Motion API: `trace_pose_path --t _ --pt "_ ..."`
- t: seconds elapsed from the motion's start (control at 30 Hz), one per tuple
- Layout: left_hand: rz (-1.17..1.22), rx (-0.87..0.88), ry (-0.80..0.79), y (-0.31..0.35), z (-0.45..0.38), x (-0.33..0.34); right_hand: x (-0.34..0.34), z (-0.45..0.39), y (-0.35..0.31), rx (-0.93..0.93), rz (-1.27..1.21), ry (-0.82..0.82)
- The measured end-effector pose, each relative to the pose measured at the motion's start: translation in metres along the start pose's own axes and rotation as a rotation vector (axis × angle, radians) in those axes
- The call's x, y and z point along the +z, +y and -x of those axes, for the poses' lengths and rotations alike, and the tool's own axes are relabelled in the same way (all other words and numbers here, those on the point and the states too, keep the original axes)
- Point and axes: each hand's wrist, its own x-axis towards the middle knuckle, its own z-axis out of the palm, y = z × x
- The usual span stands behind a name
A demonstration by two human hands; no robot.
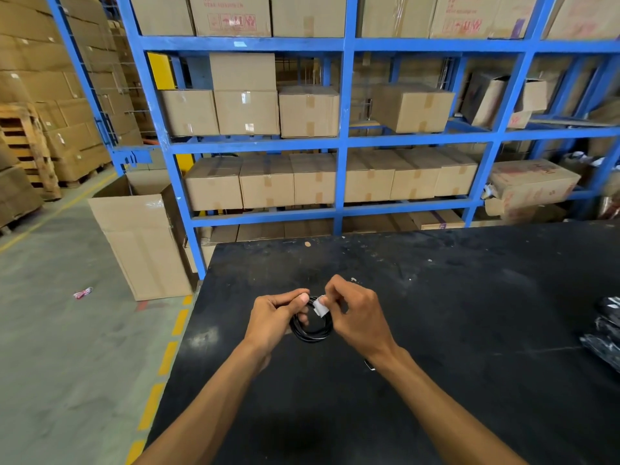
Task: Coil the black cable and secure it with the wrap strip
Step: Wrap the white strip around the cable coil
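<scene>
Black cable (312, 330) is gathered into a small coil of several loops and held above the black table (436, 297), between both hands, near the table's front-left area. The left hand (273, 322) is closed around the coil's left side, thumb pressing down at the top of the loops and the remaining fingers curled beneath. The right hand (357, 315) pinches the white wrap strip (320, 307) between thumb and forefinger; the strip sits across the top of the coil, touching the loops. Whether the strip already passes fully around the bundle cannot be determined from this view.

Handling characteristics, as judged:
- The coil hangs in a light pinch without sagging the hand, so it is likely light.
- The loops hold a round form yet lie loosely, indicating a flexible cable with some spring; release of the left-hand grip would probably let the loops open out.
- The glossy jacket suggests a smooth surface that may slide between fingers.
- The strip appears thin, soft and easily folded.

Recommended hold: keep the left hand clamped on all loops just beside the strip, so the bundle stays compact where it is bound. Grip the strip by its free end only.

Beyond the table stand blue shelving (342, 142) loaded with cardboard boxes (308, 112); dark bagged items (604, 333) lie at the table's right edge.
</scene>
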Motion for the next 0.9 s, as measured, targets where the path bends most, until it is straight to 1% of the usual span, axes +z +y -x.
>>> trace_pose_path --t 0.07,0.1,0.2,0.27,0.33,0.43,0.5,0.57,0.67,0.73,0.8,0.87,0.9 --pt "0.023 -0.018 -0.016 -0.002 -0.001 0.002 0.002 0.003 0.005 0.024 0.008 0.003" --pt "0.027 -0.019 -0.011 -0.004 -0.001 0.002 0.002 0.005 0.007 0.085 -0.047 -0.007" --pt "0.025 -0.01 0.029 -0.01 -0.002 0.005 0.001 0.01 0.013 0.402 -0.362 -0.032" --pt "0.084 -0.009 0.064 -0.015 -0.003 0.009 0.0 0.015 0.02 0.557 -0.469 -0.048" --pt "0.177 -0.006 0.095 -0.018 -0.005 0.012 0.001 0.022 0.023 0.688 -0.543 -0.101" --pt "0.301 -0.002 0.092 -0.019 -0.008 0.016 0.008 0.033 0.025 0.845 -0.728 -0.239" --pt "0.298 0.003 0.065 -0.021 -0.011 0.02 0.01 0.036 0.027 0.884 -0.849 -0.24" --pt "0.243 0.01 0.053 -0.023 -0.012 0.022 0.01 0.033 0.03 0.9 -0.908 -0.179" --pt "0.092 -0.004 0.027 -0.03 -0.012 0.02 0.01 0.024 0.037 0.91 -0.91 -0.091" --pt "0.006 -0.07 -0.025 -0.036 -0.013 0.016 0.01 0.018 0.044 0.903 -0.873 -0.06" --pt "-0.102 -0.132 -0.096 -0.039 -0.014 0.013 0.009 0.013 0.051 0.884 -0.81 -0.089" --pt "-0.21 -0.159 -0.152 -0.042 -0.018 0.013 0.007 0.01 0.061 0.856 -0.737 -0.172" --pt "-0.23 -0.16 -0.154 -0.042 -0.02 0.013 0.005 0.009 0.065 0.84 -0.705 -0.218"
